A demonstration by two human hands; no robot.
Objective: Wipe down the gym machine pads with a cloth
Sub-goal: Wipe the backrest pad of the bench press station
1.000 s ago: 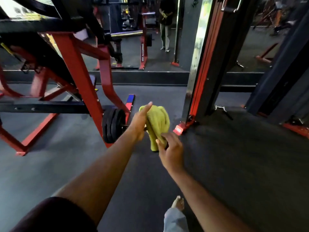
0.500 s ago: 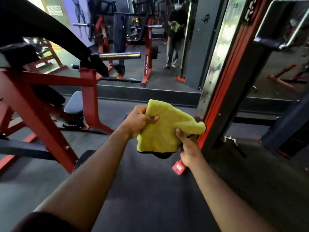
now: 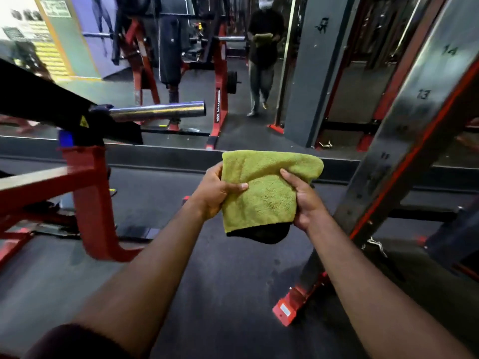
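Cloth [image 3: 267,187]: yellow-green, folded, held up in mid-air between both hands, over the dark floor [image 3: 233,294]. Black underside or edge shows at its bottom.

Left hand [image 3: 216,194]: grip clamped on the cloth's left edge, thumb across the front face, fingers behind.

Right hand [image 3: 305,200]: grip clamped on the cloth's right edge, thumb on the front, fingers wrapped behind.

Relative to the grip:
- Left of it: red machine frame [image 3: 90,190], with a chrome bar sleeve [image 3: 158,111] sticking out above and left of the cloth.
- Right of it: slanted steel upright [image 3: 420,125] with red trim and numbers 13 and 14; its red foot [image 3: 287,308] sits on the floor below and right of the hands.
- Beyond it: wall mirror [image 3: 259,99] showing a person holding a cloth at chest height, plus more red racks.

No pads clearly in reach of the cloth; cloth touches nothing but the two hands. No containers in view.
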